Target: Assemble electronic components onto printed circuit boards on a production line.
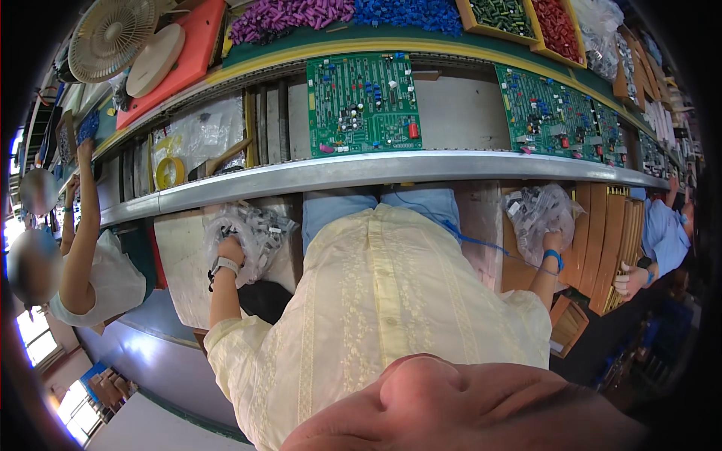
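Observation:
My left hand (231, 249), with a watch on its wrist, reaches into a clear plastic bag (219, 223) at the left. Small grey and black parts (265, 223) fill that bag. At the right, my right hand (553, 240) reaches into another clear plastic bag (543, 199), which holds similar grey parts (523, 210). A blue wrist strap (554, 258) with a cord circles my right wrist. The fingers of both hands are hidden among the bags and parts. Beyond the metal rail, a green circuit board (364, 105) lies in front of me.
More circuit boards (556, 113) sit along the line at the right. The metal rail (376, 167) crosses before my waist. Purple, blue, green and red components lie at the back. A yellow tape roll (170, 172) is at the left. Cardboard dividers (602, 233) stand right. Co-workers are on both sides.

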`<state>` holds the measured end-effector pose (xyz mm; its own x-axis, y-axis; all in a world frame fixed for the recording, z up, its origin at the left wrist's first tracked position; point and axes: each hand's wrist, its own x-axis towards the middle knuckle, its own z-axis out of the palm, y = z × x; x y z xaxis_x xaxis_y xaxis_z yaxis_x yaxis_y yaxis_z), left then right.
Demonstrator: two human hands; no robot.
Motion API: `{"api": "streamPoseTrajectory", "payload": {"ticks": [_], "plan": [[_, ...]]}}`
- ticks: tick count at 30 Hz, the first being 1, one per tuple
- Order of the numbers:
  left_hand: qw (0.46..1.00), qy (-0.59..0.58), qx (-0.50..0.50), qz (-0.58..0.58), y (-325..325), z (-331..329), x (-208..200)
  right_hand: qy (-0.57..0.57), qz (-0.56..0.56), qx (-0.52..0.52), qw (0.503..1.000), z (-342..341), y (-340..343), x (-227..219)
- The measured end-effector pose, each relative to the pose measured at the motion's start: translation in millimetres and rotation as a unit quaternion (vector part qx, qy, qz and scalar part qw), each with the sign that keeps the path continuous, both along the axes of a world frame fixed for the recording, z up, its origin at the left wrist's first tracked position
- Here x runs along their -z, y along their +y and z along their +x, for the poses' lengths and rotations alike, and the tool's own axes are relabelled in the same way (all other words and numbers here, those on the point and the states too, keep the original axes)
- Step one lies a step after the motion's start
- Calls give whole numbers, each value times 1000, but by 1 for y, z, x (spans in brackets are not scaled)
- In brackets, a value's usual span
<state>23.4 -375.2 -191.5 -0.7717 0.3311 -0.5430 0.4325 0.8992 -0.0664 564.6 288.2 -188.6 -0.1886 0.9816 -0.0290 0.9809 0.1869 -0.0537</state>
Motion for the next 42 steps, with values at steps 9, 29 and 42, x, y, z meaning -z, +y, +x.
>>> {"api": "streamPoseTrajectory", "payload": {"ticks": [9,29,42], "plan": [[992,-4,-70,108,-2,0,-55,-37,-60,-52,996,-42,-28,-25],[694,-334,-156,618,188,-39,-171,-133,1,-1,991,-34,-53,-57],[730,-337,-60,592,244,-40,-176,-65,180,-4,981,-45,-48,-85]]}}
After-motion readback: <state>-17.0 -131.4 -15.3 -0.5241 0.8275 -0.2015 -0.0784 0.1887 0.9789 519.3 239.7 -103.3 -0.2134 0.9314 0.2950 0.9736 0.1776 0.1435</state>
